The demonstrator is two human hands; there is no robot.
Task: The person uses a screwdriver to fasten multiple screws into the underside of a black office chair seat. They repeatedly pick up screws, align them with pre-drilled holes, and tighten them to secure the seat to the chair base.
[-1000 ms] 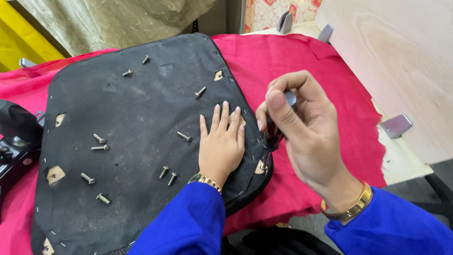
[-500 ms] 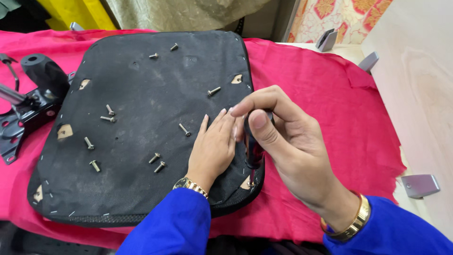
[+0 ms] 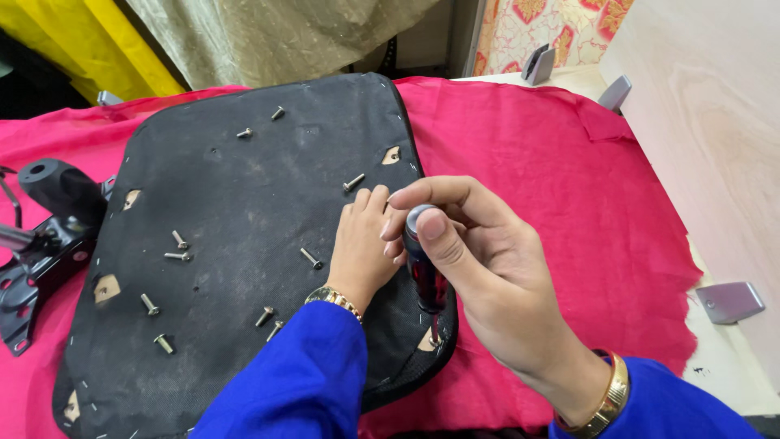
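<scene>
A black fabric-covered seat base [image 3: 236, 203] lies underside up on a pink cloth [image 3: 552, 187]. Several loose silver screws [image 3: 310, 258] are scattered over it. My left hand [image 3: 361, 248] rests flat on the black surface near its right edge, palm down. My right hand [image 3: 479, 272] grips a dark-handled screwdriver [image 3: 424, 272] upright, thumb on its top. The tip points down into a tan hole [image 3: 429, 340] at the seat's near right corner. Both sleeves are blue, with gold bands at the wrists.
A black metal chair mechanism [image 3: 41, 236] lies at the left edge of the cloth. A pale wooden panel [image 3: 715, 138] stands on the right, with grey metal brackets [image 3: 730, 301] beside it. Yellow and beige fabric hangs behind.
The view has shifted down and left. My right hand has turned the screwdriver upright and brought its tip down onto the corner hole. My left hand stays flat on the seat.
</scene>
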